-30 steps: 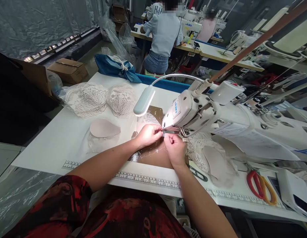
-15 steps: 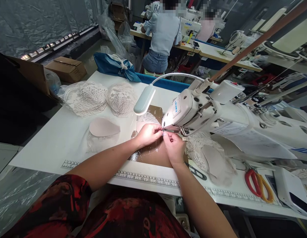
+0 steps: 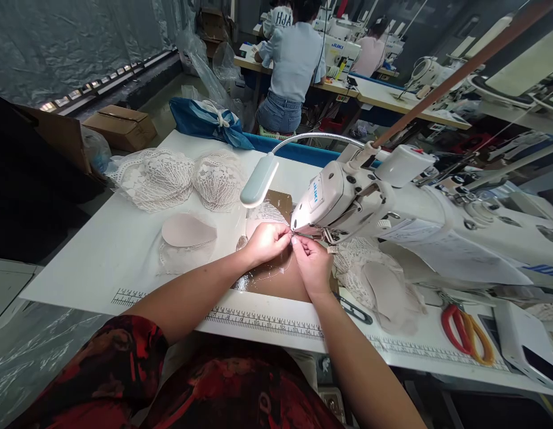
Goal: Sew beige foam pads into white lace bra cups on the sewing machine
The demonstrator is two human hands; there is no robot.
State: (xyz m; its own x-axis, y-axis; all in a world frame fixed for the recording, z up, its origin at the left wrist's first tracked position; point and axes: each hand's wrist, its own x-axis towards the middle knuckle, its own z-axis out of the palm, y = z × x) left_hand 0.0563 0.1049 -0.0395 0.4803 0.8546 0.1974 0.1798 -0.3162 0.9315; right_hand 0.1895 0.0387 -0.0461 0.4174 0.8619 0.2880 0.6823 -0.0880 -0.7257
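Observation:
My left hand (image 3: 268,243) and my right hand (image 3: 313,262) meet below the head of a white sewing machine (image 3: 323,196). Both have thumb and fingers pinched together near the needle area; what lies between the fingertips is too small to make out. Just behind my left hand, a pale lace-covered cup (image 3: 261,215) rests on the brown plate (image 3: 285,283) under the machine. More lace pieces (image 3: 363,268) lie right of my right hand, with a smooth beige pad (image 3: 386,289) on them.
Lace cups (image 3: 158,179) and another beige pad (image 3: 187,230) lie on the white table (image 3: 89,256) at left. A lamp (image 3: 260,179) hangs over the middle. Red-and-yellow-handled scissors (image 3: 466,333) lie at right. A person (image 3: 289,65) sits beyond the table.
The view has shifted very slightly. Both hands keep almost the same pinched pose and place by the machine head.

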